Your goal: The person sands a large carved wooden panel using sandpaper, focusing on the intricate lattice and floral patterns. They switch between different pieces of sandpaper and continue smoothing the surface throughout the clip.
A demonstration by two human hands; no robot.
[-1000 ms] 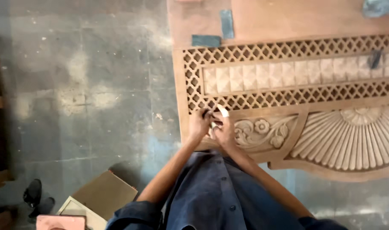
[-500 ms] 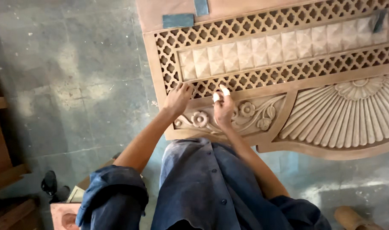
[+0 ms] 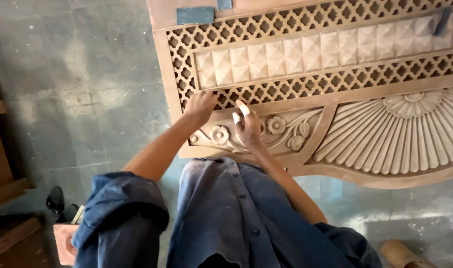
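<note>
Panel: a carved wooden panel (image 3: 335,89) lay flat above the floor (image 3: 77,99), stretching from the middle of the view to the right edge, pale brown and unfinished.
Carving: a lattice band (image 3: 306,84) ran round a row of raised pyramid squares (image 3: 306,52); below it sat a floral scroll (image 3: 281,131) and, to the right, a fluted fan (image 3: 400,134).
Left hand: the left hand (image 3: 200,106) rested palm down on the panel's lower left lattice corner, fingers spread loosely, holding nothing.
Right hand: the right hand (image 3: 247,128) lay on the floral scroll, fingers half curled, two fingertips wrapped in white tape; whether it gripped anything could not be told.
Other: blue-grey pads (image 3: 195,15) lay at the panel's top edge.
</note>
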